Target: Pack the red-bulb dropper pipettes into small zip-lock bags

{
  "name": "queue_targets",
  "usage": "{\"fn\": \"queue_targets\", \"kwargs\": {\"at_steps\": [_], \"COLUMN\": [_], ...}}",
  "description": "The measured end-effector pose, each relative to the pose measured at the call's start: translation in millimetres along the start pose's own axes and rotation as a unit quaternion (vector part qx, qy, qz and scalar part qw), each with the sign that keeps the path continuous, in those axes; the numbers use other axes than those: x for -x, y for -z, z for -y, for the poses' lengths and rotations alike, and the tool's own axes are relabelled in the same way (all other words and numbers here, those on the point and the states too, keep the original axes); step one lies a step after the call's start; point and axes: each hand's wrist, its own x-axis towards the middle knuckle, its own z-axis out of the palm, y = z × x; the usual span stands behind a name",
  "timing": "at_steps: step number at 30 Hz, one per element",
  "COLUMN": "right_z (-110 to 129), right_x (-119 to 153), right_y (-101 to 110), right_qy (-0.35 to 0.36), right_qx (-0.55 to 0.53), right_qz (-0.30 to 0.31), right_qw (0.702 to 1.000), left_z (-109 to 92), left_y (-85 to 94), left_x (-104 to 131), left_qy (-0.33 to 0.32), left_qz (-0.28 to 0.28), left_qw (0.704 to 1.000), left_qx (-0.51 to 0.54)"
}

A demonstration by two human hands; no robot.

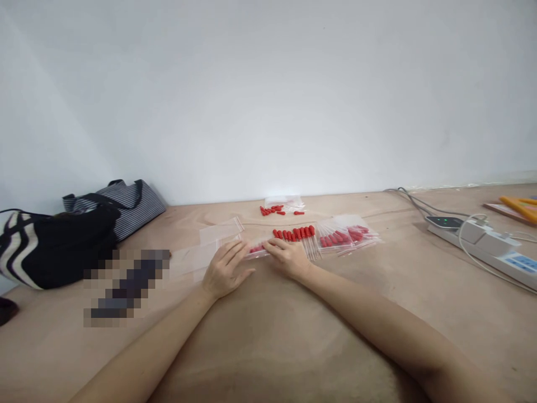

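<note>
A small clear zip bag (257, 249) with red-bulbed droppers in it lies between my hands. My left hand (226, 268) rests at its left end, fingers stretched out and thumb apart, over flat clear bags (195, 256). My right hand (289, 257) has its fingers bent onto the bag's right end, seemingly gripping it; the fingertips are partly hidden. Just beyond that hand is a row of droppers (296, 233) with red bulbs and thin pale stems. To the right lie filled zip bags (335, 238) with more droppers.
Loose red bulbs (272, 210) lie by another clear bag (289, 200) near the wall. A black bag (62, 246) and a striped bag (138, 210) stand at left, near a blurred-out dark object (130, 285). At right are a power strip (482, 246), cables and orange-handled scissors (520, 207).
</note>
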Motion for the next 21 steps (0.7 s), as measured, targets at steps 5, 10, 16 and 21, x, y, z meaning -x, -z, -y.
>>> {"fn": "queue_targets", "kwargs": {"at_steps": [5, 10, 16, 21], "right_z": [-29, -66, -99, -71], "right_x": [4, 16, 24, 9], "right_y": [10, 24, 32, 18], "right_qy": [-0.011, -0.097, -0.187, -0.189], "right_qx": [-0.127, -0.141, -0.114, -0.153], "right_qz": [-0.109, -0.133, -0.173, -0.114], "right_qw": [0.986, 0.976, 0.960, 0.963], "left_z": [3, 5, 1, -1], "left_y": [-1.2, -5.4, -3.6, -1.5], "left_x": [5, 8, 5, 3], "left_qy": [0.118, 0.171, 0.326, 0.385], "left_qz": [0.084, 0.171, 0.298, 0.346], "left_qw": [0.989, 0.970, 0.892, 0.850], "left_qx": [-0.002, -0.003, -0.094, -0.100]}}
